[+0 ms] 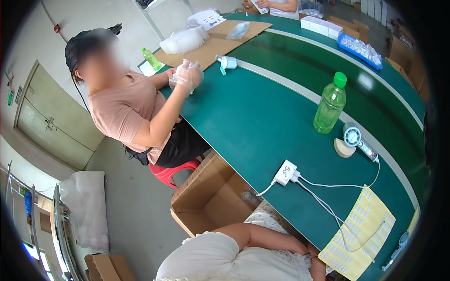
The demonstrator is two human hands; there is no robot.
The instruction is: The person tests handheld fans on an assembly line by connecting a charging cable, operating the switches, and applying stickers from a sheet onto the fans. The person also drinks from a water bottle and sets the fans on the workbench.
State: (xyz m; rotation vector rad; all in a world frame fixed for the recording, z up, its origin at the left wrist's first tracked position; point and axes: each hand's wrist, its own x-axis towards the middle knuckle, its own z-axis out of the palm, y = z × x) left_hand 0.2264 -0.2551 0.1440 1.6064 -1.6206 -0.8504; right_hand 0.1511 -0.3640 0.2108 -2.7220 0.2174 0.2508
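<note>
My left hand [305, 248] is low at the table's front edge, at the end of my bare forearm, with its fingers mostly hidden. Close against it is my right hand [318, 266], also largely out of sight below the edge. Whether either holds anything cannot be made out. Nearest to them on the green table [234, 107] lies a yellow sheet of small labels [349, 248], with a white cable across it. Further up sits a white charger block marked 5G [285, 173] with cables plugged in.
A green bottle [330, 105] and a small fan [352, 135] stand near the grey rail. An open carton [211, 192] is beside the table. A co-worker [124, 105] in thin gloves sits at the left; another person [281, 5] is across. A blue tray [342, 41] holds small packets.
</note>
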